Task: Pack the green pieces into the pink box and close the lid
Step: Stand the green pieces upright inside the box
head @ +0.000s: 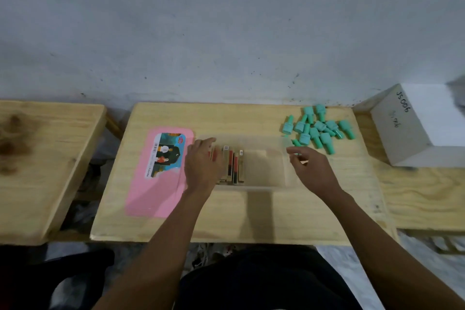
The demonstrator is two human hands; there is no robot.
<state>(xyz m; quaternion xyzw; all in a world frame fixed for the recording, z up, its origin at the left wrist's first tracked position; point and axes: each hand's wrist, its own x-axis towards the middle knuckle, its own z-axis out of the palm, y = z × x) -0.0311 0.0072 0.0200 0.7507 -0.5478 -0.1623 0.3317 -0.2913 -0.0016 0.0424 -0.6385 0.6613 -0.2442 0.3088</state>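
Observation:
A clear plastic box [261,185] sits mid-table with several tan and red stick-shaped packs [234,167] standing in its left half. Its pink lid [156,191], with a picture label, lies flat to the left of it. Several green bottle-shaped pieces [318,128] lie in a loose heap at the table's back right. My left hand [202,166] rests on the box's left end against the packs, fingers spread. My right hand [310,168] hovers over the box's right edge, fingers curled; a bit of green shows at the fingertips, but whether it is held I cannot tell.
A white cardboard box [425,126] with handwritten marks stands at the right. A second wooden table [42,158] is on the left, across a gap. A grey wall runs right behind the work table [251,216].

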